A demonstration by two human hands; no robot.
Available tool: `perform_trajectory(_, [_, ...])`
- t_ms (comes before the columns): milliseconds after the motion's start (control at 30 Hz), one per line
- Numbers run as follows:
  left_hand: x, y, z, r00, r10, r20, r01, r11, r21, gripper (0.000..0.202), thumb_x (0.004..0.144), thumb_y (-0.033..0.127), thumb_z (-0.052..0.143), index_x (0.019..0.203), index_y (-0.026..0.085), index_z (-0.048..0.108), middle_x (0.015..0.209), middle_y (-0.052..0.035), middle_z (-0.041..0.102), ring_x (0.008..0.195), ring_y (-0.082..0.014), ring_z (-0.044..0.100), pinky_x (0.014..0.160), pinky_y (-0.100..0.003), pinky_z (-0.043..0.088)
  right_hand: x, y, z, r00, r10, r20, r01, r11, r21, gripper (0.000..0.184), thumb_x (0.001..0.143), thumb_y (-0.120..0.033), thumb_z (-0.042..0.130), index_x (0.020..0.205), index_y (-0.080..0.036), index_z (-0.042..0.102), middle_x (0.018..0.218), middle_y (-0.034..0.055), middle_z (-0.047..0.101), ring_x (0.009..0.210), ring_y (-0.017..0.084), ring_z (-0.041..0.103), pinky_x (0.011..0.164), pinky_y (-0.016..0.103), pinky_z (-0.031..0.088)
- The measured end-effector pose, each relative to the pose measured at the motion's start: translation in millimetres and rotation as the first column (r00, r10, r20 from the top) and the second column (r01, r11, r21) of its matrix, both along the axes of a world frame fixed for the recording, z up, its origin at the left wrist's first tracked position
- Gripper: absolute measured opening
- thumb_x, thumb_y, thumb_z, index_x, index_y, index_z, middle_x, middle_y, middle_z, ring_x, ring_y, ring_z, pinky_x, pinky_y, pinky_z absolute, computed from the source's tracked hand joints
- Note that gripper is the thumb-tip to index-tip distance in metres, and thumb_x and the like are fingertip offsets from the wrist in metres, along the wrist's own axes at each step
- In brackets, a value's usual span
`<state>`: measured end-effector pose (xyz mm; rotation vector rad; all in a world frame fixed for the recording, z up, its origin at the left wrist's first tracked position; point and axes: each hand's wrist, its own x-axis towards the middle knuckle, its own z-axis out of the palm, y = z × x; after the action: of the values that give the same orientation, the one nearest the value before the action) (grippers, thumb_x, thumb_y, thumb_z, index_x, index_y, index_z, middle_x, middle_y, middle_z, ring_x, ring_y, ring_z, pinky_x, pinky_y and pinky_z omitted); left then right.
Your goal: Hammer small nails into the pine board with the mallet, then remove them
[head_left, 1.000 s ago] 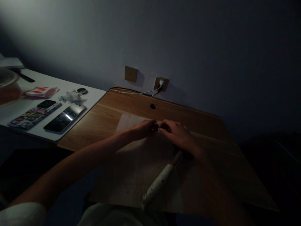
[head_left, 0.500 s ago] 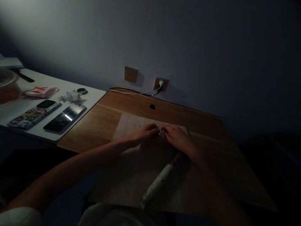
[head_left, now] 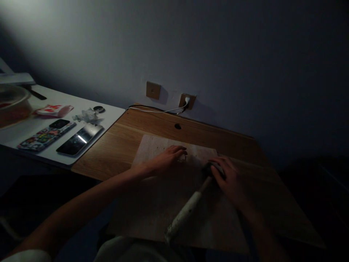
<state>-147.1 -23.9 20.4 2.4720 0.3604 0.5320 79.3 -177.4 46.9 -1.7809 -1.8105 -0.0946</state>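
Observation:
A pale board (head_left: 152, 203) lies on the wooden desk (head_left: 117, 145) in dim light. My left hand (head_left: 169, 160) rests on the board's far part, fingers curled over a small pale thing I cannot make out. My right hand (head_left: 229, 178) lies to the right, its fingers over the dark head of a hammer (head_left: 188, 209), whose white-stained handle runs down toward me. Whether the right hand grips the head is hard to see.
A white table (head_left: 16, 131) on the left carries two phones (head_left: 80, 139), a patterned phone case (head_left: 43, 136), crumpled wrappers (head_left: 87, 116), a red-and-white packet (head_left: 53, 110) and a bowl (head_left: 12, 103). A white cable (head_left: 160, 110) runs to a wall socket (head_left: 187, 100).
My hands were pinched together at the board's far middle. The right hand has moved right and toward me onto the hammer head; the left stays on the small thing.

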Motion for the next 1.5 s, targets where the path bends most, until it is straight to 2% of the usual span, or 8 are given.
perform_trajectory(100, [0,7,-2.8,0.992,-0.053,-0.112,0.078,0.970,0.231,0.036,0.103,0.035,0.056,0.132,0.014,0.060,0.149,-0.0193,0.055,0.143,-0.0313,0.048,0.122,-0.050,0.033,14,-43,-14.5,0.988,-0.151,0.011,0.149,0.982,0.113,0.023,0.102,-0.033,0.052,0.114,-0.021,0.068,0.113,0.0107,0.068,0.105,0.026,0.068,0.092,0.041,0.055])
perform_trajectory(233, [-31,-14,10.3,0.990,0.040,-0.136,0.006,0.946,0.325,0.034,0.104,0.040,0.055,0.129,0.018,0.061,0.142,-0.0157,0.060,0.137,-0.0302,0.053,0.119,-0.052,0.037,32,-115,-50.6,0.958,-0.285,0.031,0.283,0.957,0.071,0.033,0.102,-0.045,0.052,0.122,-0.022,0.064,0.119,0.0126,0.069,0.110,0.030,0.069,0.094,0.046,0.056])
perform_trajectory(333, [-74,-53,20.8,0.991,0.095,-0.097,-0.061,0.949,0.310,0.034,0.103,0.041,0.057,0.129,0.019,0.059,0.134,-0.0143,0.063,0.125,-0.0283,0.060,0.106,-0.045,0.049,39,-167,-81.5,0.966,-0.194,0.172,0.215,0.970,-0.117,0.056,0.099,-0.048,0.057,0.149,-0.024,0.049,0.148,0.0158,0.060,0.130,0.034,0.063,0.096,0.045,0.058])
perform_trajectory(467, [-122,-103,18.0,0.996,-0.012,-0.092,0.038,0.958,0.286,0.021,0.104,0.033,0.054,0.120,0.021,0.062,0.117,-0.0094,0.071,0.108,-0.0215,0.068,0.100,-0.036,0.053,41,-200,-106.3,0.959,-0.037,0.280,0.100,0.972,-0.214,0.084,0.089,-0.053,0.072,0.161,-0.025,0.038,0.159,0.0159,0.052,0.146,0.042,0.047,0.106,0.054,0.053])
perform_trajectory(633, [-149,-115,-3.6,0.999,0.017,-0.040,0.000,0.926,0.376,0.025,0.105,0.032,0.053,0.125,0.019,0.061,0.120,-0.0091,0.074,0.117,-0.0218,0.067,0.109,-0.038,0.051,31,-181,-112.7,0.955,-0.050,0.291,0.081,0.992,-0.097,0.078,0.087,-0.063,0.070,0.153,-0.026,0.050,0.153,0.0170,0.058,0.148,0.049,0.042,0.107,0.069,0.047])
perform_trajectory(833, [-167,-77,-21.8,0.983,0.179,0.033,-0.175,0.874,0.453,0.020,0.105,0.023,0.048,0.119,0.020,0.062,0.117,-0.0078,0.074,0.108,-0.0204,0.070,0.111,-0.040,0.049,-20,-130,-108.4,0.976,-0.125,0.181,0.143,0.986,-0.088,0.080,0.087,-0.069,0.067,0.148,-0.020,0.057,0.153,0.0198,0.057,0.152,0.044,0.035,0.110,0.064,0.046])
perform_trajectory(1200, [-219,-17,-2.3,0.821,0.568,-0.060,-0.513,0.779,0.361,0.040,0.107,0.042,0.034,0.102,0.021,0.068,0.098,-0.0069,0.076,0.090,-0.0215,0.072,0.098,-0.040,0.054,-120,-29,-85.3,0.993,-0.094,0.073,0.104,0.983,-0.150,0.080,0.088,-0.070,0.064,0.146,-0.015,0.060,0.158,0.0238,0.050,0.154,0.043,0.033,0.118,0.063,0.035])
perform_trajectory(1500, [-253,0,-0.1,0.701,0.704,-0.116,-0.643,0.694,0.323,0.051,0.104,0.052,0.030,0.109,0.020,0.069,0.113,-0.0110,0.074,0.103,-0.0263,0.071,0.095,-0.041,0.055,-161,-3,-68.1,0.985,-0.031,0.169,0.062,0.981,-0.184,0.078,0.092,-0.068,0.060,0.147,-0.012,0.060,0.154,0.0278,0.053,0.151,0.044,0.037,0.118,0.064,0.034])
